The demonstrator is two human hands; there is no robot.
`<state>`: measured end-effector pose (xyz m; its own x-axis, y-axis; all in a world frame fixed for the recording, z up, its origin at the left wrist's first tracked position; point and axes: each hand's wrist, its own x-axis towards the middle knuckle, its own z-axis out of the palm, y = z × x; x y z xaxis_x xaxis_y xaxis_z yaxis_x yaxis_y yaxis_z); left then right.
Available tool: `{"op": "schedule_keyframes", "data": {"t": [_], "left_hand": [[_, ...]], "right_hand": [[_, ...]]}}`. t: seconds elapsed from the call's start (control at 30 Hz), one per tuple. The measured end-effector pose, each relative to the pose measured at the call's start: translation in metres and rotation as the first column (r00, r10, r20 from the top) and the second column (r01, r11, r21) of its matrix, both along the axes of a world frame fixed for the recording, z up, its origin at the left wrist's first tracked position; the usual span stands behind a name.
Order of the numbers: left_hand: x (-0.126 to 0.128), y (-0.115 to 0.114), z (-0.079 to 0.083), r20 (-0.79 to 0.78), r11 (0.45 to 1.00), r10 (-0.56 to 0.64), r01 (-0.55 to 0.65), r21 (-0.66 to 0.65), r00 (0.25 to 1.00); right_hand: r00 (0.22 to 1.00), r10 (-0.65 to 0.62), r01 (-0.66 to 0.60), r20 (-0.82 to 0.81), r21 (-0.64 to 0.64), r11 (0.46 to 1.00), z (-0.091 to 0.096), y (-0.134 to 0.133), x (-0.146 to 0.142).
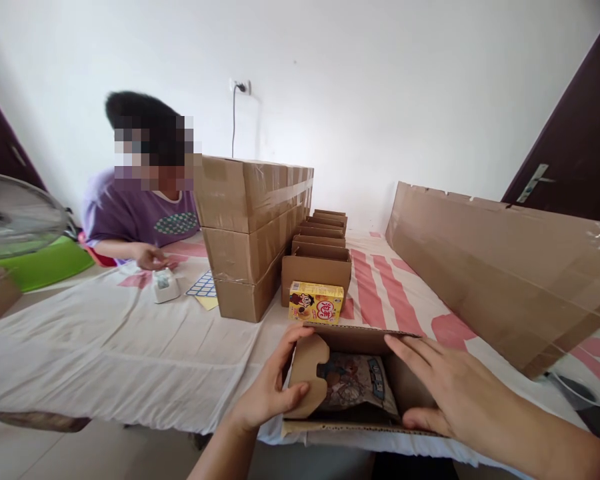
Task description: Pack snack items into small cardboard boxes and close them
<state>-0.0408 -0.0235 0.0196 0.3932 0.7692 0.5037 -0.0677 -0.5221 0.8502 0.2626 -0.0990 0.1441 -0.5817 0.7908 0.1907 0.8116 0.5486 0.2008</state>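
Observation:
An open cardboard box sits at the table's near edge, tilted a little toward me. My left hand grips its left side, with the thumb on a folded-in side flap. On the right side, my right hand holds the box, fingers over the far rim and thumb near the closer edge. Inside lies a printed snack bag, partly covered by the left flap. Just beyond the box stands a small yellow printed carton, which neither hand touches.
Behind the carton runs a row of open cardboard boxes. Taped boxes are stacked to their left, and a long cardboard panel stands right. A co-worker sits at left, one hand by a small white device.

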Motion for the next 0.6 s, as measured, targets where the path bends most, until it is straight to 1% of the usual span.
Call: {"op": "schedule_keyframes", "data": {"t": [0.07,0.13,0.23,0.3,0.37,0.43,0.5,0.53,0.6], "left_hand": [[0.002,-0.004,0.002,0.004,1.000,0.001,-0.001,-0.011,1.000],[0.004,-0.007,0.005,0.011,0.999,-0.006,0.007,-0.035,1.000],[0.006,-0.011,0.012,-0.031,0.998,-0.027,0.025,-0.060,0.999],[0.006,-0.013,0.017,-0.080,0.997,-0.036,0.029,-0.078,0.996],[0.006,-0.014,0.020,-0.099,0.995,-0.041,0.031,-0.098,0.994],[0.006,-0.013,0.020,-0.082,0.993,-0.048,0.038,-0.114,0.996],[0.008,-0.011,0.017,-0.043,0.991,-0.048,0.043,-0.125,0.998],[0.009,-0.009,0.016,-0.032,0.991,-0.045,0.041,-0.125,0.998],[0.011,-0.007,0.013,-0.039,0.995,-0.037,0.033,-0.099,0.999]], "right_hand": [[0.997,0.038,-0.041,0.062,0.047,0.998,-0.002,-0.005,-0.004],[0.994,0.047,-0.053,0.102,0.061,0.997,-0.001,-0.008,-0.007],[0.992,0.029,-0.031,0.126,0.017,0.999,0.005,-0.007,-0.013],[0.990,0.033,-0.025,0.135,-0.056,0.998,0.011,-0.003,-0.017],[0.987,0.067,-0.040,0.148,-0.174,0.984,0.018,0.004,-0.022],[0.979,0.103,-0.045,0.177,-0.307,0.951,0.025,0.013,-0.029],[0.967,0.130,-0.028,0.221,-0.413,0.910,0.028,0.023,-0.038],[0.962,0.147,-0.031,0.229,-0.446,0.894,0.029,0.028,-0.044],[0.957,0.211,-0.091,0.200,-0.484,0.870,0.026,0.039,-0.057]]}}
